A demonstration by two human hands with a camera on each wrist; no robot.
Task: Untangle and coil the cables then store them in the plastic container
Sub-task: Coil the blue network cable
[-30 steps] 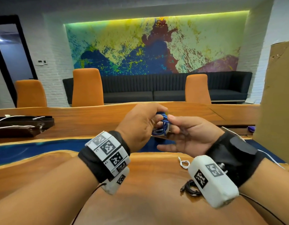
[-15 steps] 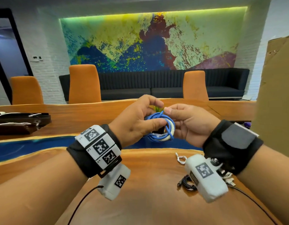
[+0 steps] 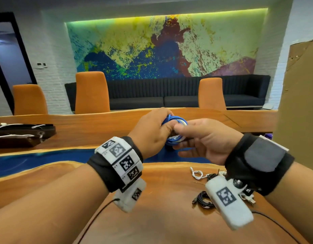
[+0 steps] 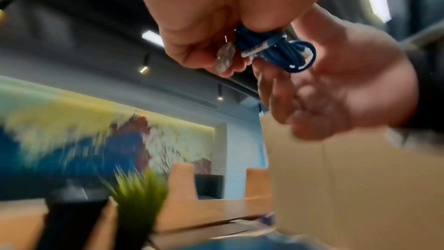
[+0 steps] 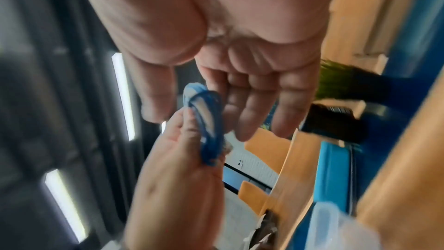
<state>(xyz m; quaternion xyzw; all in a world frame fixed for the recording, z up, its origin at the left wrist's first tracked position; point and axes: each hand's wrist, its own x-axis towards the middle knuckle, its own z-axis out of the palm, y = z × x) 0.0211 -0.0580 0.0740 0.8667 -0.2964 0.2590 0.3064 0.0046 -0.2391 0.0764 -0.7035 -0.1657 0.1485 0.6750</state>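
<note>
A blue cable coil (image 3: 176,120) with a white strand in it hangs above the wooden table (image 3: 161,217). My left hand (image 3: 167,128) grips the coil's left side, fingers curled round the loops. The left wrist view shows the coil (image 4: 276,48) and a clear plug (image 4: 224,58) at those fingers. My right hand (image 3: 178,138) lies beside and under the coil with fingers nearly straight, and its thumb tip is close to the loops. A translucent plastic container (image 5: 341,225) shows blurred at the lower right of the right wrist view.
A loose white cable (image 3: 197,174) and a black cable bundle (image 3: 203,201) lie on the table under my right wrist. A tall cardboard box (image 3: 300,120) stands at the right. A black tray (image 3: 20,134) with white cables sits far left. A potted plant (image 4: 137,197) stands nearby.
Half a second ago both hands pinched the coil. My right fingers have since straightened out beneath it, while my left hand keeps hold and has turned the coil.
</note>
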